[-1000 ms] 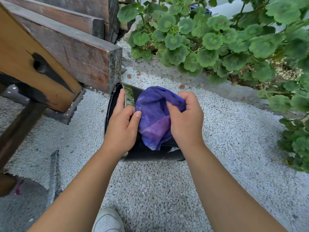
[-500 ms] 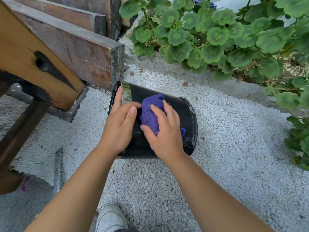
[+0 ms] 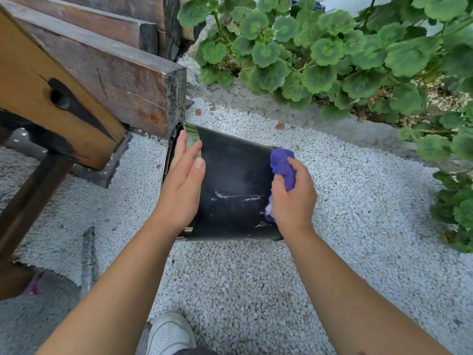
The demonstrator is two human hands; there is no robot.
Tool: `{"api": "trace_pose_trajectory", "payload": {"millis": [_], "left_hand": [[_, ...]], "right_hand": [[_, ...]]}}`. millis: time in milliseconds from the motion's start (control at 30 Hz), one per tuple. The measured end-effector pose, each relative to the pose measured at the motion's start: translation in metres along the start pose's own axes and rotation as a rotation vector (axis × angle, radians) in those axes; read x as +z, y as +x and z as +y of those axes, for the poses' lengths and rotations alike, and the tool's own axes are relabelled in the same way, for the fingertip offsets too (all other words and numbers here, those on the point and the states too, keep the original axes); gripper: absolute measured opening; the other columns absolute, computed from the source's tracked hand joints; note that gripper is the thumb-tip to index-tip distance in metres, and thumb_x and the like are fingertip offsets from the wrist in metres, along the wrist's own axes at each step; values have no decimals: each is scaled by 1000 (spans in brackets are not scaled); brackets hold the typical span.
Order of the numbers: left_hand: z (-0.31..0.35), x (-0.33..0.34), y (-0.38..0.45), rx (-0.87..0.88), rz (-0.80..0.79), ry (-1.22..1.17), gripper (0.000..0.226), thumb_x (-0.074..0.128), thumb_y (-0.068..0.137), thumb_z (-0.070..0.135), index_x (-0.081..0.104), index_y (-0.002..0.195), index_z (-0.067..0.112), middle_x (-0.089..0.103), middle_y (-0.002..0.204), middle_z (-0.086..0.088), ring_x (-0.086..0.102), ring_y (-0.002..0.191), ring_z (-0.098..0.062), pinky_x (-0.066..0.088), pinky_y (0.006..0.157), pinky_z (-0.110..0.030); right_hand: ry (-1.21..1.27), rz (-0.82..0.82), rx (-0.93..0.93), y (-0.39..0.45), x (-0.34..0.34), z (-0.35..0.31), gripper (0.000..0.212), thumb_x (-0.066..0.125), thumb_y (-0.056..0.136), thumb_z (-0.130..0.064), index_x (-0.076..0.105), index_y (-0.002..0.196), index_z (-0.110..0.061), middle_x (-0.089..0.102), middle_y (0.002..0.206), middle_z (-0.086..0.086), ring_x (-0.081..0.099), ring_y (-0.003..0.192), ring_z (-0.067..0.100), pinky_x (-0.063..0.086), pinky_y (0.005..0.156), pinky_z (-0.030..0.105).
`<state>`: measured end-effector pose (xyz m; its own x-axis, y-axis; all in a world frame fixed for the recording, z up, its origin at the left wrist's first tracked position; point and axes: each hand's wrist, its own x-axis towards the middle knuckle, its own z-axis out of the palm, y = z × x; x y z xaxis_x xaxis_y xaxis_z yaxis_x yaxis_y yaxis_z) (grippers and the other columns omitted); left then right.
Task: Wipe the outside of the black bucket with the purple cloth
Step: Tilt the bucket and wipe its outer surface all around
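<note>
right grip (image 3: 294, 198) bunches purple cloth (image 3: 282, 166) on black bucket (image 3: 235, 185); left grip (image 3: 183, 185) flat, steadying it

The black plastic bucket (image 3: 235, 185) lies on its side on the white gravel (image 3: 345, 213); wooden beams (image 3: 102, 73) left of the bucket, round-leaved green plants (image 3: 332, 60) behind it.
</note>
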<state>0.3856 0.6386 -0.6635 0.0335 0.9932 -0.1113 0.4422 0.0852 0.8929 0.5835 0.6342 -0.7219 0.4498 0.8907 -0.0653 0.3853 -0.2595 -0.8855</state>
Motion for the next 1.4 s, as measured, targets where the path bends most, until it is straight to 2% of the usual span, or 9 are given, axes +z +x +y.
{"api": "trace_pose_trajectory", "payload": {"millis": [167,333,667,833,933,1033,1133,1267,1400], "left_hand": [[11,8,1,17,10,-19,54,23,107,39,29,154,14,3,165,12,8,143,12,12,107,2],[16,17,1,-6,-16,-194,56,23,98,43,22,151,24,3,165,12,12,147,5,14,124,-30],[11,2,-2,-40,-29,-93,61,24,100,48,22,156,24,4,163,23,6,140,20,9,98,9],[2,8,-4,47,285,15,45,45,97,36,54,137,19,46,137,12,48,117,5,34,97,-3],[-12,-1,-13,104,304,93,46,46,91,39,56,131,20,52,125,14,51,111,6,42,96,-15],[-35,-9,-34,262,55,194,68,47,95,43,28,154,15,27,161,0,26,148,-15,34,114,-27],[-48,-3,-56,356,-117,195,81,44,98,53,4,158,16,-9,167,1,0,154,-18,34,114,-29],[-35,0,-48,345,-155,241,83,46,98,48,1,158,12,-15,166,1,-2,154,-18,33,117,-39],[-10,1,-36,329,-186,268,79,39,100,49,0,157,10,-15,165,-3,-10,150,-1,7,111,-3]], "right_hand": [[199,-13,-226,-47,24,-56,59,50,86,-22,40,143,-31,43,137,-12,45,113,-19,39,86,1],[-101,-71,-456,-75,42,-57,52,49,83,-22,57,133,-30,43,150,8,47,105,29,39,97,32],[-315,37,-201,-38,25,17,48,50,81,-15,63,126,-26,45,150,3,43,101,32,49,85,46],[-363,77,-81,-31,20,32,50,44,83,-23,57,131,-30,40,153,-2,40,105,29,48,87,48],[-340,57,-89,-32,23,34,49,43,85,-24,54,133,-31,37,154,-3,32,108,24,50,86,47],[-313,74,-65,-27,23,38,50,43,86,-23,52,134,-33,35,155,-5,32,111,25,47,82,39],[-283,80,-18,-20,19,41,50,47,89,-18,52,136,-33,33,155,-9,34,113,27,36,81,29],[-118,37,96,-5,6,43,51,49,87,-15,55,136,-28,37,152,-14,39,121,23,31,93,22],[36,-15,168,12,-12,35,50,53,86,-11,59,134,-24,44,150,-9,45,131,10,24,99,8]]}}
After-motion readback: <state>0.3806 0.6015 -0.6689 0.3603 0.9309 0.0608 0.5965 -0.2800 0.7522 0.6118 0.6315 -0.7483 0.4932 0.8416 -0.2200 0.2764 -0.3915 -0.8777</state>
